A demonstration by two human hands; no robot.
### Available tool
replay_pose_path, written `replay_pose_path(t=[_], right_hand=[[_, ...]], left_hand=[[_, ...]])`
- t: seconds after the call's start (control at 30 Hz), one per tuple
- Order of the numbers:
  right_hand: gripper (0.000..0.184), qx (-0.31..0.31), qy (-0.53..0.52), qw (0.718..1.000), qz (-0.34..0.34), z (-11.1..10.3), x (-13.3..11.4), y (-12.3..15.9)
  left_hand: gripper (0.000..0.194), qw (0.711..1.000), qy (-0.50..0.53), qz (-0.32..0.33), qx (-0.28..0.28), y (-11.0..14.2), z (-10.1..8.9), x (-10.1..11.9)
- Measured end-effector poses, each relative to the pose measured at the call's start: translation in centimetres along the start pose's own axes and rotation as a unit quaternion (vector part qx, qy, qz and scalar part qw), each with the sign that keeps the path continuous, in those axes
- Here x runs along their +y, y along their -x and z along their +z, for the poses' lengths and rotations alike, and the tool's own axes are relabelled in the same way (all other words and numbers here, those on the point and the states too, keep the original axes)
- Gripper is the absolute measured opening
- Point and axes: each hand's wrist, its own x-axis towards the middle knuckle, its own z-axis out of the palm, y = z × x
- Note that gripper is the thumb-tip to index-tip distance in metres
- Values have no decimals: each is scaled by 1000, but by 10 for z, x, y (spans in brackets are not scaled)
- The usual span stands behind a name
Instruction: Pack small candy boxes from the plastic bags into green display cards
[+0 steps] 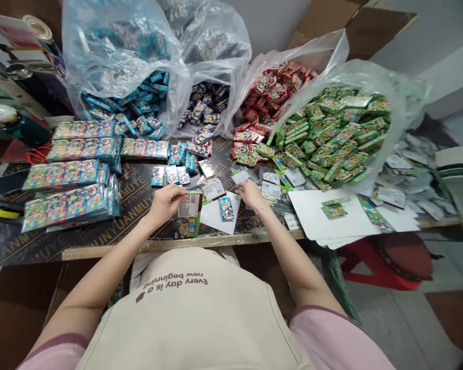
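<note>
My left hand pinches the upper left edge of a flat, dark green printed card or sleeve with a barcode label, lying at the table's front edge. My right hand is closed, with a bit of green at its fingertips that looks like a small green packet; most of it is hidden by the fingers. Between the hands a blue packet lies on a white sheet. Just beyond it is a white-labelled packet. Several blue packets lie beyond my left hand.
Clear plastic bags hold heaps of blue, purple, red and green packets along the back. Stacks of wrapped sets stand at left. White sheets overhang the front edge at right. A red stool stands below.
</note>
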Motion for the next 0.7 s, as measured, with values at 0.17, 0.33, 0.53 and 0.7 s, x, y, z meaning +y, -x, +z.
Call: replay_pose_path(t=[0.17,0.33,0.53,0.7], right_hand=[[10,33,3,999,3,29,23,28],[19,73,-42,994,-71,39,26,39],[7,67,-250,966,-16,30,35,37],[5,132,-280,950,27,6,20,21]], left_hand=[[11,1000,-9,12,-6,0,0,-2],[11,1000,-10,7,-7,1,-1,-2],[10,999,-21,25,-7,1,0,-1],[7,998,-43,38,-9,2,0,1]])
